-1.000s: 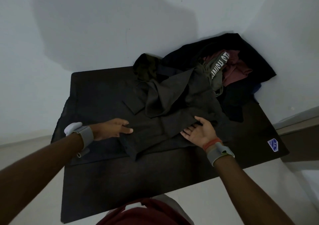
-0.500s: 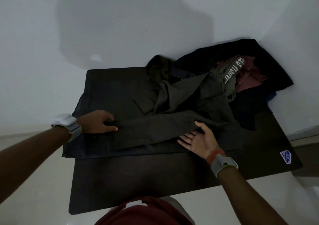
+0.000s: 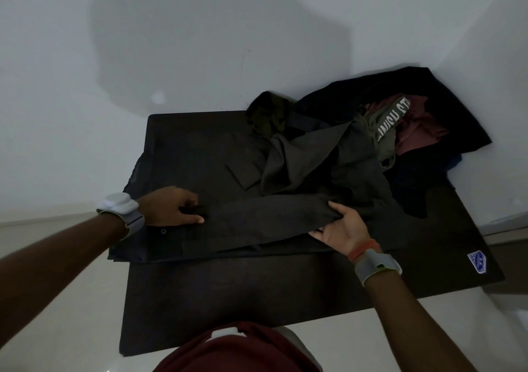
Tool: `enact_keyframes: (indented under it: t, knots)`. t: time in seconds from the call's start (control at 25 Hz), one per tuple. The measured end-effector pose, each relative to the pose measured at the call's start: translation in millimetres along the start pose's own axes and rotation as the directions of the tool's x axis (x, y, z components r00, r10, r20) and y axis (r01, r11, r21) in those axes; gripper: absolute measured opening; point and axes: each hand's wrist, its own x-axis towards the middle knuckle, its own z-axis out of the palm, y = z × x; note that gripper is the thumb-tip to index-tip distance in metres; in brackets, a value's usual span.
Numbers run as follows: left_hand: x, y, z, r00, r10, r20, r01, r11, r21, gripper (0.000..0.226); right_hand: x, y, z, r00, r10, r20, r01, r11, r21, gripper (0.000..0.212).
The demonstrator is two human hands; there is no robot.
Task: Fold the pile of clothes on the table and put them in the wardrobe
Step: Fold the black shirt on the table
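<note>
Held the dark garment (image 3: pixel 265 217) stretched left-to-right across the table (image 3: pixel 228 286), pinched at its left end by the left hand (image 3: pixel 177 210), gripped along its fold by the right hand (image 3: pixel 340 229), nearer the pile (image 3: pixel 414 126) at the table's far-right corner.

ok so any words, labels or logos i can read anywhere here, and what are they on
White block capitals on a band of the olive garment in the pile: upside down and partly folded under, not readable for sure.
Blue and white sticker on the near right corner of the table: too small and blurred to read.
Nothing else in view carries text that can be read.
</note>
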Motion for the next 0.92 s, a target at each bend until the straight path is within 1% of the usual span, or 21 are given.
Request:
enact_keyframes:
  t: [0.08, 0.16, 0.24, 0.32, 0.4, 0.48, 0.56, 0.6, 0.68, 0.72, 0.84, 0.92]
  knots:
    - [-1.7, -5.2, -0.3, 0.999, -0.034, -0.022, 0.033, 0.999, -0.031, 0.056, -6.4, -9.1, -7.0, 0.999, 0.042, 0.01, -0.041, 0.997, -0.062, 0.046]
    - [-1.2, -12.2, 0.5, 0.997, -0.069, -0.043, 0.065, 0.994, -0.082, 0.068, -11.9, -15.2, -9.5, 0.996, 0.089, -0.022, -0.092, 0.977, -0.19, 0.046]
    - [0.5, -14.5, 0.5, 0.998, -0.062, -0.012, 0.061, 0.995, -0.077, 0.073, -12.6, -15.9, -10.4, 0.997, 0.055, -0.063, -0.068, 0.969, -0.238, 0.043]
    - [2.3, -13.2, 3.7, 0.998, -0.051, 0.038, 0.053, 0.998, -0.039, 0.075, -10.4, -13.2, -10.1, 0.997, -0.034, -0.074, 0.023, 0.989, -0.146, 0.043]
    - [3.6, -11.6, 7.2, 0.997, -0.052, 0.065, 0.053, 0.999, -0.007, 0.069, -10.8, -8.6, -7.9, 0.993, -0.105, -0.051, 0.104, 0.994, -0.014, 0.044]
    - [4.0, -9.1, 8.9, 0.995, -0.052, 0.08, 0.052, 0.999, 0.004, 0.06, -14.5, -2.7, -7.9, 0.985, -0.175, 0.0, 0.174, 0.978, 0.114, 0.043]
    - [5.3, -8.1, 9.6, 0.995, -0.05, 0.087, 0.051, 0.999, -0.005, 0.055, -20.6, 4.5, -8.5, 0.97, -0.234, 0.071, 0.213, 0.949, 0.233, 0.042]
    - [6.5, -8.5, 9.8, 0.995, -0.049, 0.087, 0.05, 0.999, -0.005, 0.051, -24.3, 8.8, -7.9, 0.962, -0.252, 0.105, 0.215, 0.936, 0.278, 0.041]
    - [9.9, -10.4, 9.4, 0.994, -0.044, 0.104, 0.041, 0.999, 0.032, 0.044, -23.4, 18.1, -9.5, 0.959, -0.257, 0.123, 0.208, 0.927, 0.312, 0.041]
    - [11.6, -11.5, 8.8, 0.992, -0.042, 0.122, 0.033, 0.997, 0.073, 0.042, -21.0, 23.0, -10.6, 0.96, -0.253, 0.118, 0.204, 0.924, 0.323, 0.045]
    - [17.4, -13.3, 10.4, 0.988, -0.036, 0.148, 0.005, 0.979, 0.205, 0.036, -14.0, 31.4, -18.2, 0.96, -0.252, 0.12, 0.18, 0.889, 0.421, 0.068]
    - [20.9, -13.9, 10.8, 0.989, -0.034, 0.144, -0.001, 0.971, 0.238, 0.037, -13.3, 32.1, -22.4, 0.956, -0.261, 0.134, 0.176, 0.876, 0.45, 0.072]
